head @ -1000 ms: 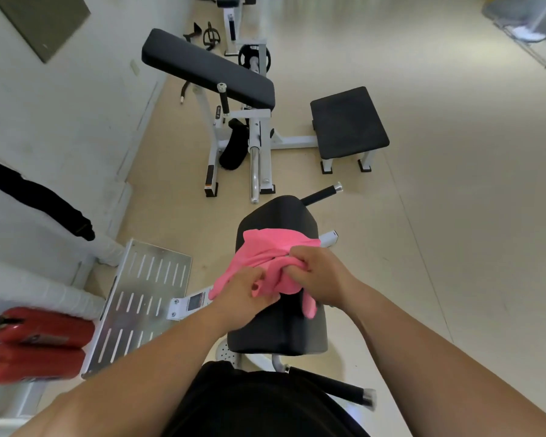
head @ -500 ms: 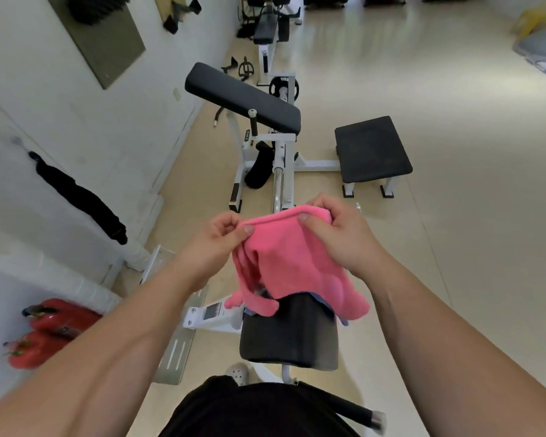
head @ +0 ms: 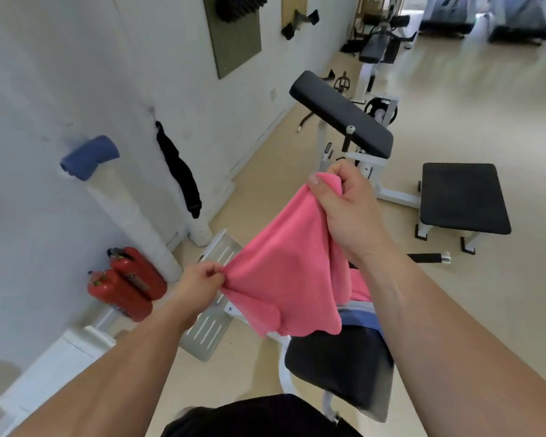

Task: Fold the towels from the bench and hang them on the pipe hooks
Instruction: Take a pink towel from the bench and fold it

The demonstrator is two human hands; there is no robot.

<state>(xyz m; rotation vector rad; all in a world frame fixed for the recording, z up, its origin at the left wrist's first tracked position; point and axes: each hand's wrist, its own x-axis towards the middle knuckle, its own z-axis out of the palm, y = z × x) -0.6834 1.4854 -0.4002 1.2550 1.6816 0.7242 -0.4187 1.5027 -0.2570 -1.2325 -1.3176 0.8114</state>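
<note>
A pink towel (head: 284,266) hangs stretched in the air between both hands, above a black padded bench seat (head: 341,367). My left hand (head: 202,279) pinches its lower left corner. My right hand (head: 344,206) grips its upper corner, held higher. More pink and blue cloth (head: 360,316) lies on the seat under the towel. On the left wall a white pipe (head: 130,216) carries a blue towel (head: 89,157) at its top; a black towel (head: 180,171) hangs on a second pipe further along.
Two red fire extinguishers (head: 123,285) stand by the wall. A slotted metal footplate (head: 212,310) lies on the floor beside the seat. Ahead stand an angled black arm pad on a white frame (head: 344,118) and a low black stool (head: 464,197).
The towel came up off the seat and my hands drew apart, spreading it. My right hand rose, my left hand dropped to the left. The view swung towards the wall.
</note>
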